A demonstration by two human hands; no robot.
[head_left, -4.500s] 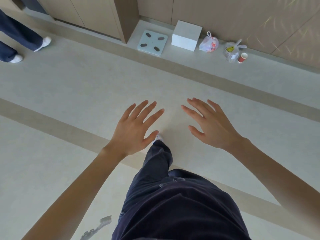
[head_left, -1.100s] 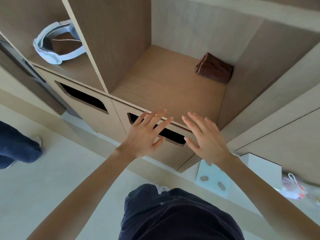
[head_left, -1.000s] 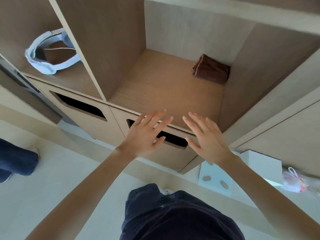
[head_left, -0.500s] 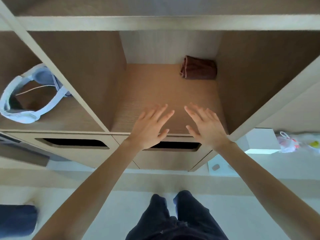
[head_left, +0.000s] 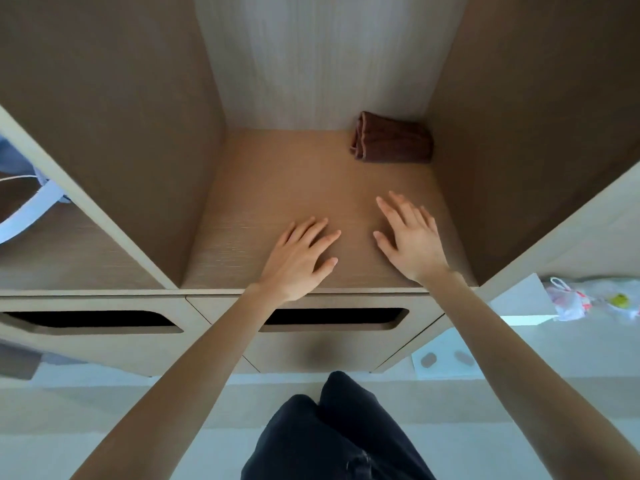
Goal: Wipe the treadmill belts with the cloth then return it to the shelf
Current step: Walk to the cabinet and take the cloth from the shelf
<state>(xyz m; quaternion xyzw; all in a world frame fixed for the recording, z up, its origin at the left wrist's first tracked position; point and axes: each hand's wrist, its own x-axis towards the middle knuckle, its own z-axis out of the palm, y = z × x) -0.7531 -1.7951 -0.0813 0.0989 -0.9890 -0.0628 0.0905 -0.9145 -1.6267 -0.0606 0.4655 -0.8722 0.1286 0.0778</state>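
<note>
Your left hand (head_left: pixel 298 261) and right hand (head_left: pixel 412 240) reach over the shelf (head_left: pixel 277 188) with fingers straight and spread — both hold nothing. The folded brown cloth (head_left: pixel 393 143) lies in the back right corner of that compartment — well apart from your fingertips.

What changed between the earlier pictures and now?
Both hands advanced over the shelf, the right hand further toward the cloth than the left hand. Nothing was gripped or released. The cloth stayed folded in the back right corner; both hands stayed empty.
</note>
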